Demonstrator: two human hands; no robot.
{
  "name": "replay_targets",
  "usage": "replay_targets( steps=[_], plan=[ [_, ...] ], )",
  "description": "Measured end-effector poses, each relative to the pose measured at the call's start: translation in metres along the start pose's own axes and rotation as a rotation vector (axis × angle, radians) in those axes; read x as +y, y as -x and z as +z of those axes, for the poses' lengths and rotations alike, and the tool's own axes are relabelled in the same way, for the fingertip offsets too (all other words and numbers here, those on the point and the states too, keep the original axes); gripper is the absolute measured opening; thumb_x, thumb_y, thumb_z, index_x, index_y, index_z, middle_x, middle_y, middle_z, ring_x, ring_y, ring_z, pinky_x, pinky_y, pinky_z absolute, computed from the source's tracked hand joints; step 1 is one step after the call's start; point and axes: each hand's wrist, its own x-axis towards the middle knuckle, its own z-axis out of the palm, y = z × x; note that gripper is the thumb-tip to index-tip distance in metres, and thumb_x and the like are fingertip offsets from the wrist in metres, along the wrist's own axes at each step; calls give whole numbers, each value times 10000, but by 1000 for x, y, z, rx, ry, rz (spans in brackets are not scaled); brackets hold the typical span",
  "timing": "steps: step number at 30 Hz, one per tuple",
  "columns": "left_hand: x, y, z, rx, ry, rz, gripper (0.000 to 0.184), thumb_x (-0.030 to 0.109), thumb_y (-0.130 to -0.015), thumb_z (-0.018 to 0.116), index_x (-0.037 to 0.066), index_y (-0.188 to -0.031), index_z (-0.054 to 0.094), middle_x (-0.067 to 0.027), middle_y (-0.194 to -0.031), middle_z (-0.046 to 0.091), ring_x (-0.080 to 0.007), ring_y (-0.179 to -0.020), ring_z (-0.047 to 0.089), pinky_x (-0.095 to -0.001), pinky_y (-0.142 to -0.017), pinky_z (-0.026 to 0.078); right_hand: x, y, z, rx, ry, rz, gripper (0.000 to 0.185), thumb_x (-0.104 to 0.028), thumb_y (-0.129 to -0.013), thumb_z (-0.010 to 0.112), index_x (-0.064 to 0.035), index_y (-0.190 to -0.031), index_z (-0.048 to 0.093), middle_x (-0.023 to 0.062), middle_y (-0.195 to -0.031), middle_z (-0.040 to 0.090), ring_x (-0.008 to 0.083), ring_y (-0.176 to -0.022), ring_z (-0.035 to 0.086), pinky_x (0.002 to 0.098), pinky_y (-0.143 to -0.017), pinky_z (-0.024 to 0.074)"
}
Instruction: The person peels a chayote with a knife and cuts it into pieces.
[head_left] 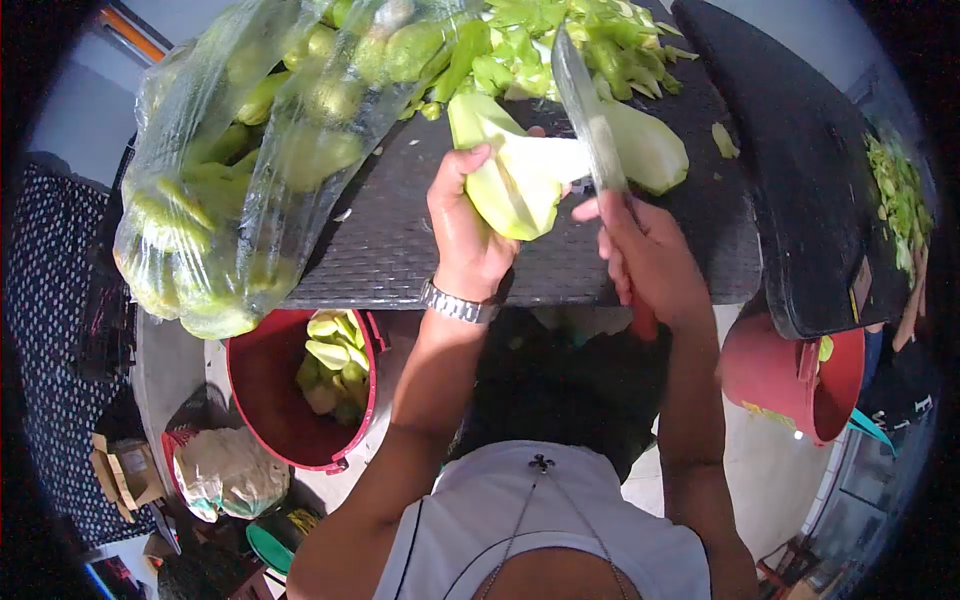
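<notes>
Two bare hands work above a dark, ribbed tabletop (390, 205) in the upper half of the frame. At centre, the left hand (468, 240), a metal watch (457, 302) on its wrist, grips a pale green vegetable piece (495, 185), thumb on the near side and fingers behind; a whitish cut face shows. Just right of it, the right hand (650, 250) is closed around the red handle of a knife (577, 95), its blade pointing to the top of the frame. Whether the blade touches the piece is unclear.

Behind the knife, a larger smooth piece (650, 150) lies on the tabletop. A heap of green trimmings (600, 60) spreads along the top of the frame.

In the upper left, a clear plastic bag (265, 205) bulges with many green vegetables (330, 95) and hangs slightly over the near table edge. Below it, left of centre, a red bucket (262, 425) holds pale green pieces (335, 360), gathered toward its right side. At right, a second red bucket (760, 370) shows a bit of green at its mouth; the rest of its contents is hidden. In the lower left, a bulging sack (230, 470) stands beside an open cardboard box (130, 472), their contents unclear.
</notes>
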Motion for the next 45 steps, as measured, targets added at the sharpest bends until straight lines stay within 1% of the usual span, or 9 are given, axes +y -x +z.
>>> replay_targets(
  steps=[9,11,17,20,24,31,35,40,45],
  plan=[
    [-1,7,-10,-33,29,-121,484,266,-913,593,-35,-1292,563,-204,-1171,691,-334,-1076,694,-415,-987,547,-1,-34,29,281,247,-267,513,-430,-868,801,-17,-1147,678,133,-856,733,240,-757,717,402,-715,561],
    [-2,6,-10,-49,45,-193,534,285,-919,582,-54,-1328,536,-218,-1189,680,-371,-1051,696,-482,-942,570,-15,-39,29,265,219,-206,509,-427,-874,790,-19,-1156,676,130,-831,734,265,-780,731,424,-734,568],
    [7,12,-2,-91,-28,-286,589,347,-940,570,-36,-1384,507,-233,-1218,663,-401,-1014,706,-576,-853,603,-1,-111,16,259,305,-525,483,-472,-943,686,-18,-1104,688,101,-753,694,206,-544,642,345,-510,517],
    [12,9,-7,-130,-37,-323,584,372,-948,574,0,-1395,513,-235,-1218,662,-400,-1014,709,-580,-830,611,-41,-116,21,191,150,-150,477,-534,-994,613,-60,-1004,660,26,-729,639,78,-450,492,288,-406,425],
    [12,10,-11,-68,-45,-349,554,415,-961,573,32,-1360,540,-233,-1201,665,-415,-1032,700,-592,-815,608,-47,-158,14,43,-133,-80,583,-595,-944,656,-60,-1168,594,72,-852,660,65,-419,396,270,-402,418],
    [14,6,-21,-20,149,-326,582,497,-1006,501,49,-1374,546,-274,-1273,631,-471,-1112,652,-636,-924,551,-97,-189,3,102,569,-189,714,-483,-876,772,99,-1206,522,110,-750,631,134,-474,530,314,-420,464],
    [16,8,-16,27,125,-238,580,502,-1014,495,55,-1379,547,-271,-1266,635,-466,-1117,654,-653,-958,531,-91,-163,-4,300,685,-249,411,-348,-1033,568,42,-1158,542,95,-654,591,161,-485,573,333,-460,490],
    [13,10,-8,32,61,-132,511,426,-990,577,36,-1319,551,-215,-1191,660,-427,-1050,684,-663,-919,548,-54,-75,-15,59,221,-224,297,-314,-1082,482,-31,-1138,557,59,-642,581,147,-394,503,308,-390,423],
    [11,10,-7,125,35,-62,415,332,-951,641,31,-1236,613,-140,-1117,703,-310,-985,712,-490,-883,590,-13,37,10,-67,55,47,228,-241,-1092,457,-41,-1036,551,62,-627,570,114,-405,507,291,-380,391]
  ],
)
